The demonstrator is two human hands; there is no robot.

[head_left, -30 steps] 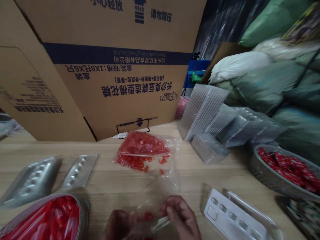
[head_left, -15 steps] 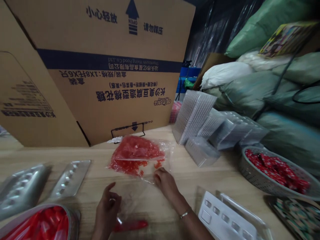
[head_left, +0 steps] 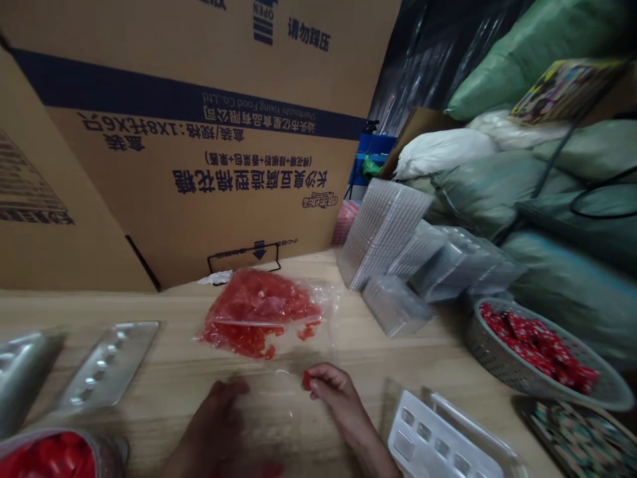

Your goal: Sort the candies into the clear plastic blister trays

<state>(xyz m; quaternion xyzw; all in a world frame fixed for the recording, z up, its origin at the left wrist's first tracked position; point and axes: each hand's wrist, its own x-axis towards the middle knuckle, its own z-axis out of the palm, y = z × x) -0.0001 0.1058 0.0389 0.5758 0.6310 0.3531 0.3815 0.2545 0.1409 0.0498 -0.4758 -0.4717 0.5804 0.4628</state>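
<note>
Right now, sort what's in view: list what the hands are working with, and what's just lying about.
In hand:
right hand pinching a small red piece
left hand
clear bag of red pieces

Lying about:
cardboard box
stacked clear trays
basket of red packets
white tray

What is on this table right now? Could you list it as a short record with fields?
right hand: right hand pinches a small red piece at its fingertips
left hand: left hand, blurred, low over the table; grip unclear
in front of hands: clear bag of red pieces, lying open toward the hands
right side: white moulded tray; grey basket of red packets
left side: silver blister trays
behind: large cardboard box; stack of clear trays
</note>
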